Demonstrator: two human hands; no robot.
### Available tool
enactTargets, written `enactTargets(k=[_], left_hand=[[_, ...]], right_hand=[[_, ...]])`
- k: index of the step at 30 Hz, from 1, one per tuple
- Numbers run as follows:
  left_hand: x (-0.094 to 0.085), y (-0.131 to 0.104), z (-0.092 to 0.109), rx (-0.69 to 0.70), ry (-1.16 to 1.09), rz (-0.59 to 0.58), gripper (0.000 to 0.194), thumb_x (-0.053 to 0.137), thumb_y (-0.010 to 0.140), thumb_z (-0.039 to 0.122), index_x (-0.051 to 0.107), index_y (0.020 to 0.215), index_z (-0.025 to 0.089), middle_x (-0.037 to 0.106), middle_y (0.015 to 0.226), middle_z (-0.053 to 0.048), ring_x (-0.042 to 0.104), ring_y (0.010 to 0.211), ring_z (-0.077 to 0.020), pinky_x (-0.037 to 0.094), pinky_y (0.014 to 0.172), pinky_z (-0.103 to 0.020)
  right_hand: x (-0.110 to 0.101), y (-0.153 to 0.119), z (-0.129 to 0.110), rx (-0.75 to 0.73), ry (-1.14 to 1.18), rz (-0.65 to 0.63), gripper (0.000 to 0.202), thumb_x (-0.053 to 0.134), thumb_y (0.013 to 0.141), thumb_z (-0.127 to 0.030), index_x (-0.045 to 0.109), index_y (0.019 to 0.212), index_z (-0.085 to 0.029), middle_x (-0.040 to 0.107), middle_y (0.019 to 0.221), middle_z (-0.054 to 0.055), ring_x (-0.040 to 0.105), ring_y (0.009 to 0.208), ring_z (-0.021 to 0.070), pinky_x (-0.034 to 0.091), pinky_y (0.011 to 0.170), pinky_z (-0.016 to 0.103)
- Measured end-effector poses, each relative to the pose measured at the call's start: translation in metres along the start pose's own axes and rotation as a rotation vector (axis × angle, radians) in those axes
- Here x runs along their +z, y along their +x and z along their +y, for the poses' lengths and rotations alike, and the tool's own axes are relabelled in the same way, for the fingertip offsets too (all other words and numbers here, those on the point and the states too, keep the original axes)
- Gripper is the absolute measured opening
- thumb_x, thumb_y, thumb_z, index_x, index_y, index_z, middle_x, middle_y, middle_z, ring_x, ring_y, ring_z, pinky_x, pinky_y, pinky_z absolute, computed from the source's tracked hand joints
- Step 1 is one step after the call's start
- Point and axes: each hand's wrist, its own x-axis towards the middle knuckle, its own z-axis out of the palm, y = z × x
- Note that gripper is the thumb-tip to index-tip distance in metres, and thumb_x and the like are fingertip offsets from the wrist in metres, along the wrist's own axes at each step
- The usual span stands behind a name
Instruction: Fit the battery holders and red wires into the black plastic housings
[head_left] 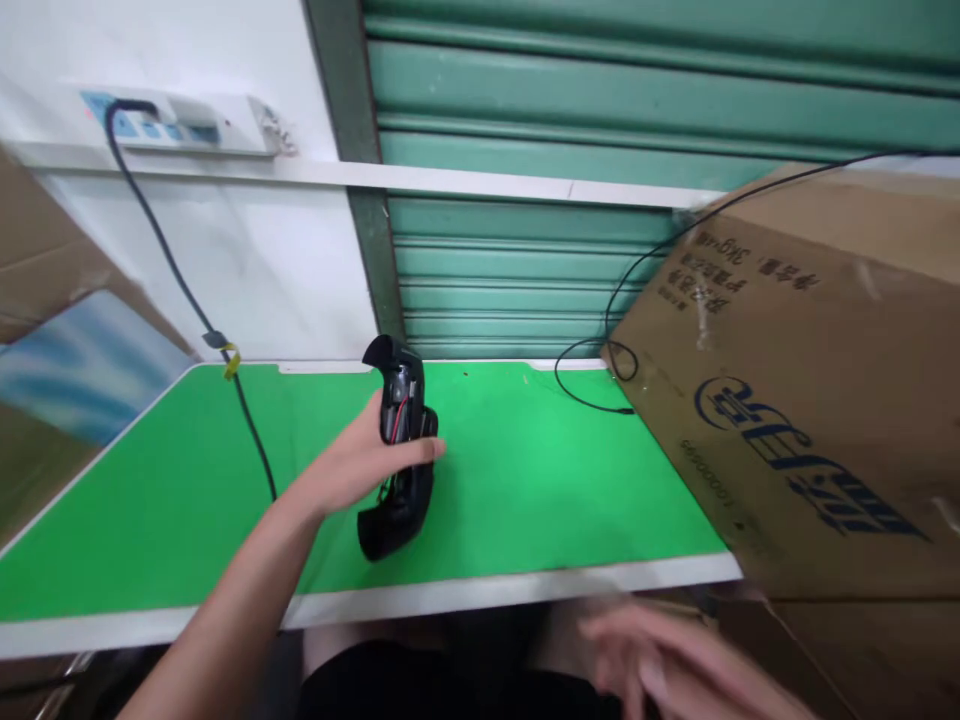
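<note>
Green mat (525, 480), cardboard box (810, 400) crowding right

a green mat (570, 480) is covering the white table (450, 598), reaching almost to its near edge. a big cardboard box (810, 400) with blue printing is sitting at the right, overhanging the mat's right end. a thin black cable (600, 395) is looping on the far right of the mat just beside the box. a second black cord (247, 420) is running down from a white power strip (180, 122) on the far left wall and crossing the mat's left part. a green roller shutter (600, 150) is standing behind the table.
</note>
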Motion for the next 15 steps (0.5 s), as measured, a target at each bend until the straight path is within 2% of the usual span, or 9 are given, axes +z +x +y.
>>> enactTargets(k=[2,3,4,5,7,9,11,15], left_hand=[[0.005,0.028,0.013,0.025,0.014,0.014,0.058,0.08,0.069,0.061,0.056,0.103,0.021,0.066,0.092,-0.001,0.066,0.086,-0.0253,0.055,0.076,-0.037],[0.008,0.04,0.013,0.016,0.053,0.022,0.057,0.078,0.07,0.062,0.055,0.103,0.021,0.067,0.093,-0.002,0.067,0.086,-0.026,0.056,0.075,-0.037],[0.01,0.049,0.01,0.007,0.102,0.029,0.058,0.076,0.071,0.063,0.055,0.104,0.021,0.069,0.095,-0.004,0.069,0.089,-0.0271,0.056,0.076,-0.037],[0.012,0.058,0.006,-0.001,0.152,0.037,0.059,0.074,0.072,0.064,0.056,0.108,0.02,0.071,0.099,-0.006,0.07,0.093,-0.0285,0.057,0.078,-0.037],[0.016,0.072,-0.002,-0.016,0.251,0.061,0.071,0.074,0.072,0.065,0.055,0.121,0.018,0.075,0.11,-0.01,0.073,0.101,-0.0318,0.057,0.082,-0.038],[0.02,0.082,-0.008,-0.032,0.331,0.083,0.091,0.077,0.07,0.066,0.048,0.14,0.016,0.075,0.121,-0.016,0.073,0.11,-0.0372,0.057,0.087,-0.041],[0.024,0.09,-0.011,-0.051,0.42,0.091,0.106,0.08,0.068,0.064,0.039,0.153,0.016,0.074,0.128,-0.021,0.072,0.116,-0.0427,0.056,0.088,-0.044],[0.028,0.097,-0.017,-0.062,0.528,0.035,0.11,0.081,0.067,0.062,0.038,0.158,0.018,0.074,0.131,-0.023,0.072,0.117,-0.0463,0.055,0.086,-0.045]], right_hand=[[-0.001,0.037,-0.055,-0.319,0.309,-0.217,0.059,0.058,0.094,-0.077,0.07,0.127,-0.031,0.072,0.109,0.011,0.073,0.089,0.025,0.064,0.069,0.036],[0.003,0.063,-0.083,-0.426,0.408,-0.242,0.058,0.062,0.095,-0.073,0.066,0.131,-0.029,0.071,0.114,0.011,0.071,0.098,0.0253,0.063,0.071,0.034],[0.009,0.091,-0.11,-0.47,0.499,-0.224,0.056,0.069,0.093,-0.068,0.063,0.131,-0.028,0.068,0.12,0.011,0.069,0.106,0.0244,0.063,0.074,0.031],[0.016,0.119,-0.132,-0.447,0.592,-0.222,0.054,0.074,0.091,-0.064,0.062,0.129,-0.028,0.065,0.125,0.009,0.066,0.112,0.0232,0.062,0.074,0.028],[0.03,0.17,-0.165,-0.355,0.68,-0.366,0.049,0.073,0.091,-0.062,0.061,0.122,-0.026,0.064,0.123,0.009,0.067,0.109,0.0237,0.064,0.072,0.031],[0.042,0.206,-0.179,-0.32,0.686,-0.495,0.047,0.069,0.093,-0.064,0.065,0.114,-0.023,0.068,0.114,0.009,0.07,0.098,0.0235,0.065,0.073,0.036],[0.048,0.227,-0.18,-0.311,0.682,-0.566,0.044,0.068,0.093,-0.062,0.067,0.107,-0.02,0.07,0.101,0.007,0.071,0.086,0.0206,0.065,0.075,0.036],[0.051,0.246,-0.166,-0.308,0.665,-0.601,0.033,0.079,0.084,-0.044,0.065,0.097,-0.018,0.072,0.086,0.004,0.072,0.076,0.0187,0.063,0.07,0.032]])
